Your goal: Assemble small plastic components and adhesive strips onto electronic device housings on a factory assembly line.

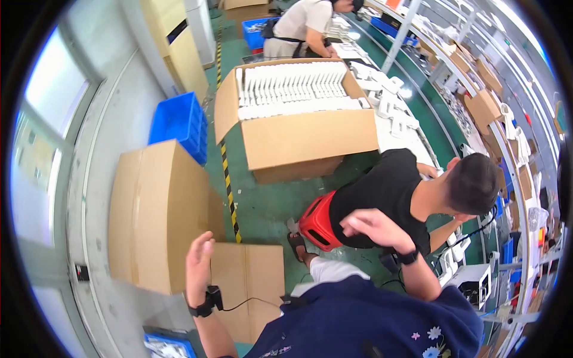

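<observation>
Left bare hand (198,262), empty and loosely uncurled, is held by the near right side of the large brown cardboard carton (143,221), closer than the empty, spread right hand (380,229).

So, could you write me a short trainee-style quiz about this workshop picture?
1. What colour is the stool under the seated co-worker in black?
2. True or false: the wearer's left hand and right hand both look empty.
3. What is lined up inside the big open carton?
A) blue bins
B) white pieces
C) black cables

Key: 1. Red. 2. True. 3. B.
</observation>
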The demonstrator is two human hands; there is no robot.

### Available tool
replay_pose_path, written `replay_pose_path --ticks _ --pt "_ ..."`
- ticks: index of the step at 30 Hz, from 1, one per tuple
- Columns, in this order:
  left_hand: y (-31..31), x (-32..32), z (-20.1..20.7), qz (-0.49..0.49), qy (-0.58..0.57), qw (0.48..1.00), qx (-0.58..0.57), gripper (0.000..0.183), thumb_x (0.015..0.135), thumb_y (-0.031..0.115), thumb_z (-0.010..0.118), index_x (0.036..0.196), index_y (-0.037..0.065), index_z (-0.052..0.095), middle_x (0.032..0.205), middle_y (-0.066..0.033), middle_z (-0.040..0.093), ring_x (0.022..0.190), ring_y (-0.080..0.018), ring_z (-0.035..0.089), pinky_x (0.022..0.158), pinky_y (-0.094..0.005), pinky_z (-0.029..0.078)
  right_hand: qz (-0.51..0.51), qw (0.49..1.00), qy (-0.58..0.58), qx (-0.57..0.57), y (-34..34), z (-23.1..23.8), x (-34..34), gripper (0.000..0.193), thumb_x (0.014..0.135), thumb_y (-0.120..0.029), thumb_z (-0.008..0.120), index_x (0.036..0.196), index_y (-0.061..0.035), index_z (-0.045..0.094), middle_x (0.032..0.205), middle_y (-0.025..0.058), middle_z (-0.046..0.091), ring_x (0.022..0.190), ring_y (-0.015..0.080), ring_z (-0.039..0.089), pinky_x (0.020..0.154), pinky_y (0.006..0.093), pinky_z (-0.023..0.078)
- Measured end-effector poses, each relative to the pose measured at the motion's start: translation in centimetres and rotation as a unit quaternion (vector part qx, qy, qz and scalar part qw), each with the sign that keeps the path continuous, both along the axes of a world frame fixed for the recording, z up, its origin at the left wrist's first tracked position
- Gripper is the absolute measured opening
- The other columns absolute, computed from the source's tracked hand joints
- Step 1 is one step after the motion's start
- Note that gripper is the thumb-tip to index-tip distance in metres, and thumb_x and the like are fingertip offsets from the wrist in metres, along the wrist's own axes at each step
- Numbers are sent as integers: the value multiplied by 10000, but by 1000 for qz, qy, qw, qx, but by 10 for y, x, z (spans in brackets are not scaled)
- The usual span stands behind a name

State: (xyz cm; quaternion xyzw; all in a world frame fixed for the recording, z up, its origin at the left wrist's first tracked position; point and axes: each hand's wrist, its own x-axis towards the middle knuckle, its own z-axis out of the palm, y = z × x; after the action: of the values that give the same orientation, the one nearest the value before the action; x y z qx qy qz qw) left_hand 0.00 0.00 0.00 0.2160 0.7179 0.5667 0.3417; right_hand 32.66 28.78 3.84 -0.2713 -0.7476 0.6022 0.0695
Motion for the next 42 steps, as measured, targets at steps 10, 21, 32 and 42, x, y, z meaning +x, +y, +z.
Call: replay_pose_path --ticks 10,21,32,42 --pt "215 -212 66 -48 171 979 -95 416 994 318 540 1327 69 535 1166 -123 627 1050 -189 577 916 -332 447 -46 992 94 -73 187 -41 -219 386 996 -314 546 1221 0 557 1063 105 647 905 160 632 821 292 521" --pt "479 -325 -15 -281 18 940 -193 631 948 465 573 1414 76 399 1401 -95 456 1250 -254 459 947 -511 448 -261 760 150 -576 256 -184 -360 1152 776 -713 627 1544 -139 -12 1553 294 -84 1391 580 68 1024 658 341" --pt "645 -380 -215 -358 -355 834 -223 979 878 567 625 1533 49 114 1588 -202 78 1428 -446 154 1044 -676 259 -539 769 -88 -333 302 -260 -421 496 933 -289 616 1201 113 506 1167 173 576 1040 264 594 857 420 527" --pt "685 -419 -269 -369 -359 799 -310 384 950 154 505 1309 21 494 1284 -166 553 1161 -349 555 973 -547 458 -567 795 -10 -213 284 -292 -421 372 854 -243 640 880 127 648 760 169 674 688 246 662 607 360 519"
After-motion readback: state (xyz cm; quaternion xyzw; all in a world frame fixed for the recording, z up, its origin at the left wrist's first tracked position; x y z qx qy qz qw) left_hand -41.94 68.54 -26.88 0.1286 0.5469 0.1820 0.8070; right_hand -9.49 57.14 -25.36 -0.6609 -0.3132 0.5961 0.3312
